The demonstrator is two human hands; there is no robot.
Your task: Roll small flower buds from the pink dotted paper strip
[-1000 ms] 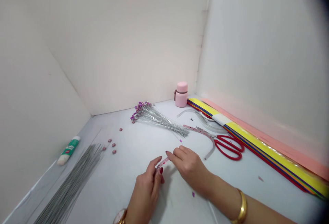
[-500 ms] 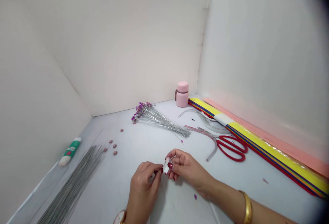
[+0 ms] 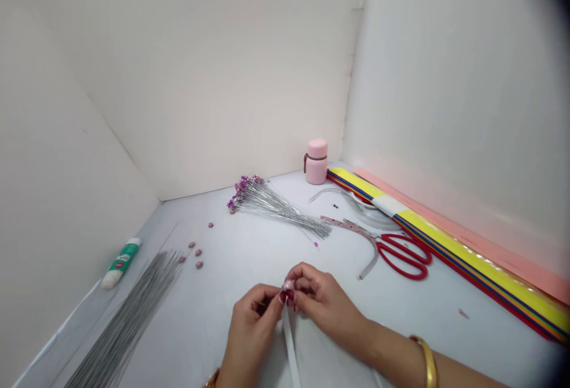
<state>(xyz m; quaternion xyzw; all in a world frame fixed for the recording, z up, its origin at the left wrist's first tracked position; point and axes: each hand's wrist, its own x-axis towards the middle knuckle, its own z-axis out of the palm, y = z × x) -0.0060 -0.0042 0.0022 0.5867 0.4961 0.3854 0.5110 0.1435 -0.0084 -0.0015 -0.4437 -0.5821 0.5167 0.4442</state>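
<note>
Well, the person's left hand (image 3: pixel 252 331) and right hand (image 3: pixel 323 305) meet low over the white desk (image 3: pixel 240 257), close together, with the fingers (image 3: pixel 300 287) of both curled shut around the top of a narrow white paper strip (image 3: pixel 290 346). The strip hangs down from that pinch toward the person, and its pinkish upper end barely shows between the red-painted nails. A gold bangle (image 3: pixel 428 364) circles the right wrist.

Ahead of the right hand lie red-handled scissors (image 3: pixel 401 257), their blades touching a curved pink dotted strip (image 3: pixel 342 226). Farther back, a bundle of purple-tipped silver wires (image 3: pixel 276 210) fans out near a pink jar (image 3: pixel 317 162). Along the right wall run long yellow paper strips (image 3: pixel 472 269). To the left are a glue stick (image 3: pixel 121 263), small pink flowers (image 3: pixel 198 252) and a sheaf of bare grey wires (image 3: pixel 124 316).
</note>
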